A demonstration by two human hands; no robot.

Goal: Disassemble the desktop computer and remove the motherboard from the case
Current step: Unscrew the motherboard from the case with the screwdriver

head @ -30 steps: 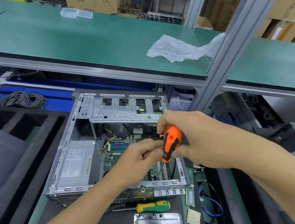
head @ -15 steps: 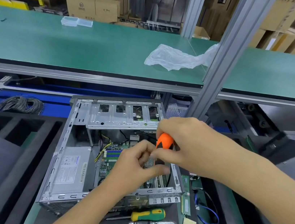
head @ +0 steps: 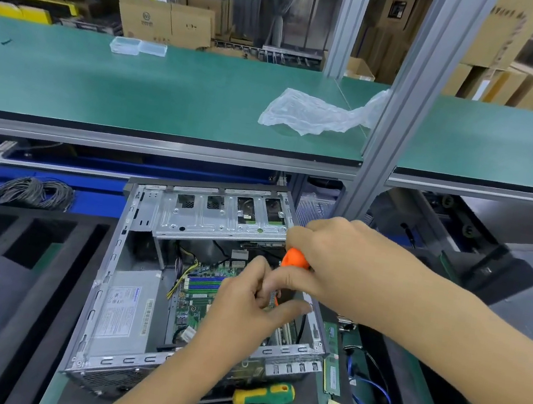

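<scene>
Hiding screwdriver (head: 294, 259) shaft and motherboard (head: 199, 290): both hands.

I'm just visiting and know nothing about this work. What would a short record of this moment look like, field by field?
Setting: green workbench
Main object: open computer case, motherboard still inside
Right hand: grips orange screwdriver, pointed down into the case
Left hand: fingers at the screwdriver's shaft
Spare tool: green-and-yellow screwdriver lying in front of the case
Also inside: power supply
On upper shelf: crumpled plastic bag
</scene>
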